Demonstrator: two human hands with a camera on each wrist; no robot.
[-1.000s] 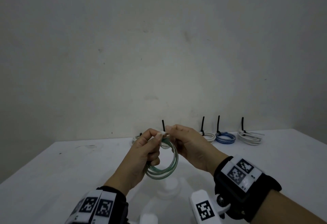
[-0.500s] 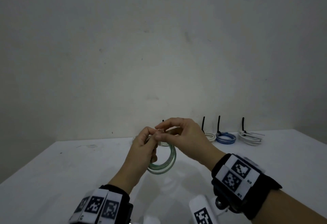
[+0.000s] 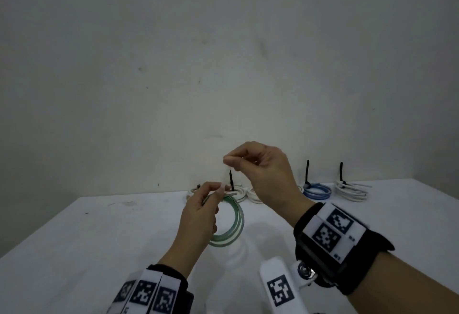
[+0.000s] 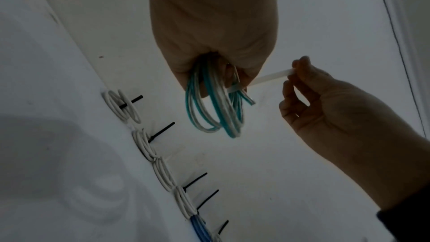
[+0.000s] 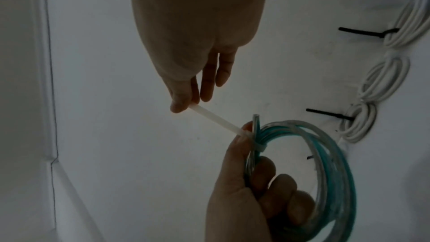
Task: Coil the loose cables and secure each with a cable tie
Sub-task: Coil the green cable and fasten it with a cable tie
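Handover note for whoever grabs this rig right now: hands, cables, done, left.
Left hand: grips the green coil above the table, thumb by the tie head.
Right hand: pinches the tail of the white cable tie, drawn up and away from the coil.
Done: white tie looped round the green coil and threaded; five white coils and a blue coil lie tied with black ties along the wall.
Left: finish cinching and set the coil down; no loose cable in view.

A white table stands against a plain, scuffed wall (dim, even light).
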